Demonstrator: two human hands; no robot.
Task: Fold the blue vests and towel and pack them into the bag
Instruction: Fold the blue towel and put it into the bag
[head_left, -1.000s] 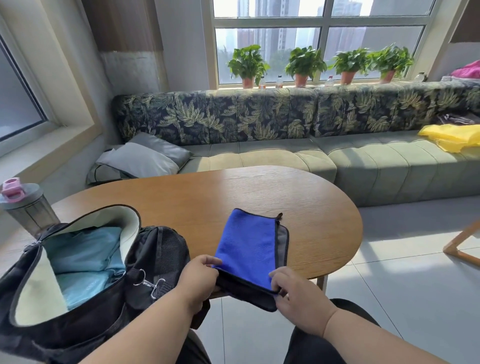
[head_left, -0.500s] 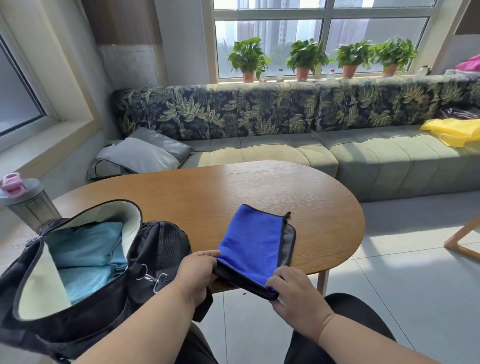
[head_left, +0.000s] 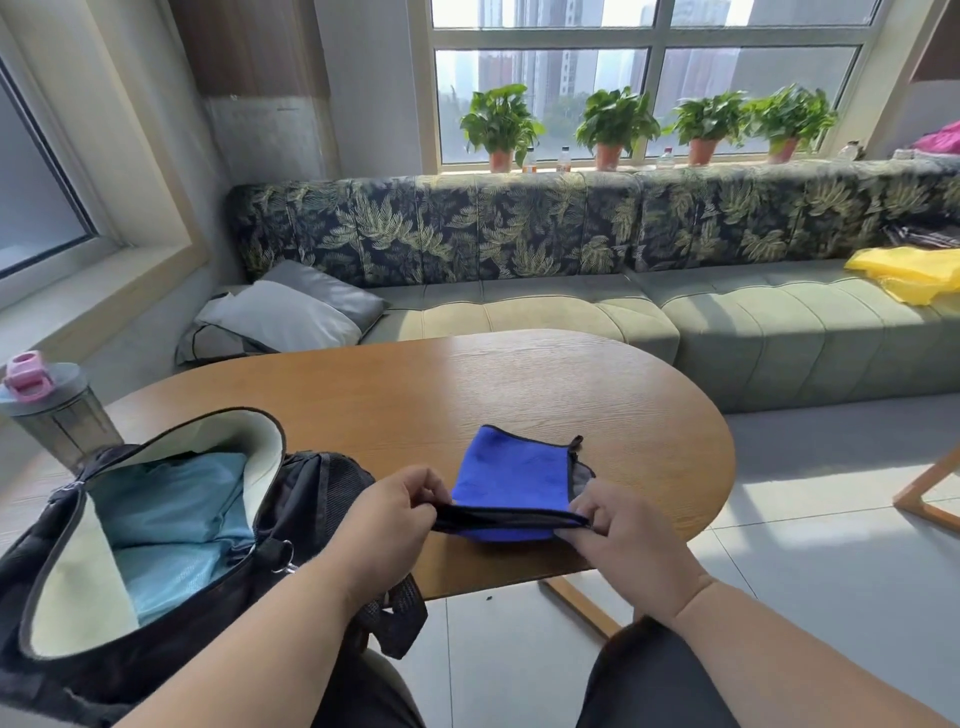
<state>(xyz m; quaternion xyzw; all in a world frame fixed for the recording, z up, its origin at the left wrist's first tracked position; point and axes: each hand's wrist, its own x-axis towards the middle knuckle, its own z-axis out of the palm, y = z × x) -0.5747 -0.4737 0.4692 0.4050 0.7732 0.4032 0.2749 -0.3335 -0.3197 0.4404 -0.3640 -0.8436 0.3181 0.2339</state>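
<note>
A bright blue towel (head_left: 511, 480) with a dark border lies folded near the front edge of the wooden table (head_left: 467, 395). My left hand (head_left: 392, 512) pinches its near left corner and my right hand (head_left: 618, 525) pinches its near right corner, lifting the near edge over the blue surface. An open black bag (head_left: 156, 561) sits at the left of the table, its mouth facing me. Light blue folded vests (head_left: 176, 525) lie inside it.
A grey shaker bottle with a pink cap (head_left: 49, 410) stands at the table's far left. Behind the table runs a green sofa (head_left: 675, 322) with grey cushions (head_left: 280, 317) and a yellow cloth (head_left: 909, 278). A wooden frame (head_left: 930, 493) stands on the tiled floor at right.
Both hands have raised the towel's near edge off the table rim and carried it forward over the towel. The view has tilted down slightly.
</note>
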